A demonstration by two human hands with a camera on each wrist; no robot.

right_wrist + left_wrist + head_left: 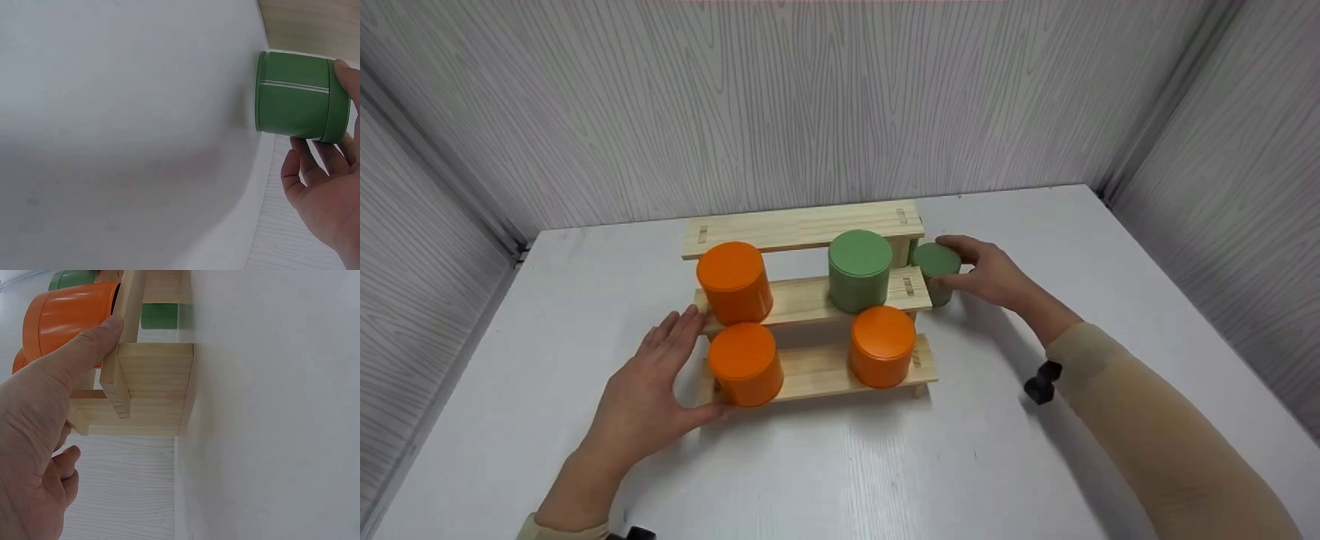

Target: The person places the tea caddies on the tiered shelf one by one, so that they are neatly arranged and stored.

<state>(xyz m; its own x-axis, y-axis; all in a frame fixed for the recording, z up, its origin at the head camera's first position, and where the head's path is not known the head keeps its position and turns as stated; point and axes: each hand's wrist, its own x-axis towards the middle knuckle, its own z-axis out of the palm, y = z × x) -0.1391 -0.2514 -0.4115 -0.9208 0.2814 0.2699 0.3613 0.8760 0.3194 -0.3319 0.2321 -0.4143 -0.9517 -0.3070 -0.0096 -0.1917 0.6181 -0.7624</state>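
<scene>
A three-step wooden rack (810, 292) holds several tins. On its middle step stand an orange tin (735, 281) at the left and a green tin (859, 270) towards the right. The lowest step bears an orange tin (745, 365) at the left and another orange tin (883, 346) at the right. My right hand (990, 274) pinches a green canister (295, 97) by its lidded top, just right of the rack; whether its base touches the table is unclear. With fingers spread, my left hand (649, 394) touches the rack's left end, its thumb (90, 346) against the lowest step.
The rack stands on a white table (847, 472). Behind it rises a grey wood-grain panel (810, 105), with a similar side panel at the left (420, 262) and one at the right (1222, 187). The rack's top step (802, 225) bears no tin.
</scene>
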